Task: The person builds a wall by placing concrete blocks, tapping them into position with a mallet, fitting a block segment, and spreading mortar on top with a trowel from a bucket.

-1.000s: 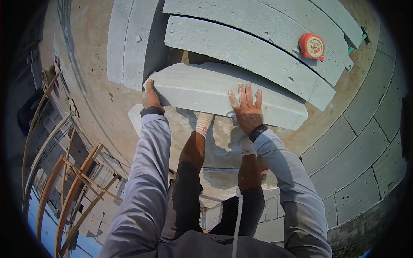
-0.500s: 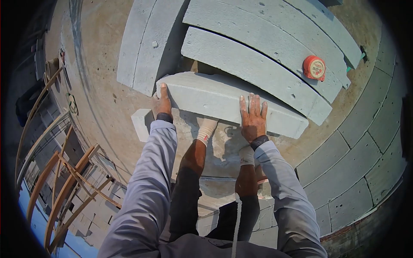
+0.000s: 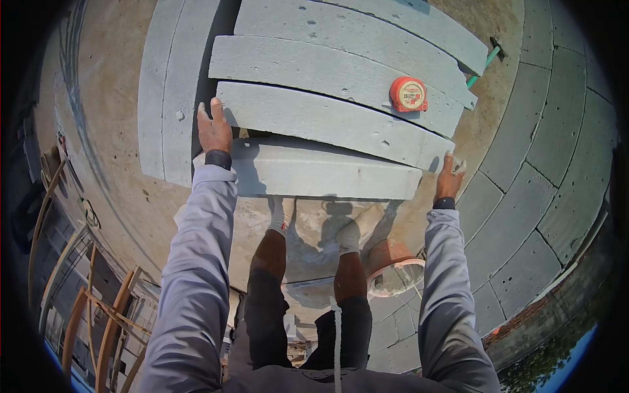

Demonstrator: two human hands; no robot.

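Observation:
Several long pale grey blocks lie side by side in front of me. My left hand (image 3: 215, 131) is at the left end of one long block (image 3: 314, 118), fingers apart, fingertips on its end. At that block's right end is my right hand (image 3: 448, 177), its fingers apart and touching or very near the corner. A nearer block (image 3: 327, 178) lies across in front of my feet, slightly angled, with a dark gap behind it. The red tape measure (image 3: 409, 94) rests on a block farther back.
More blocks (image 3: 173, 92) stand lengthwise at the left. A grey block wall (image 3: 524, 216) runs along the right. An orange bucket (image 3: 396, 265) is beside my right foot. Wooden poles (image 3: 111, 321) are at the lower left. A green pipe (image 3: 485, 65) shows at upper right.
Both hands have left the nearest block and moved to the ends of the block behind it, the right hand going far right. The view has shifted, and the bucket now shows.

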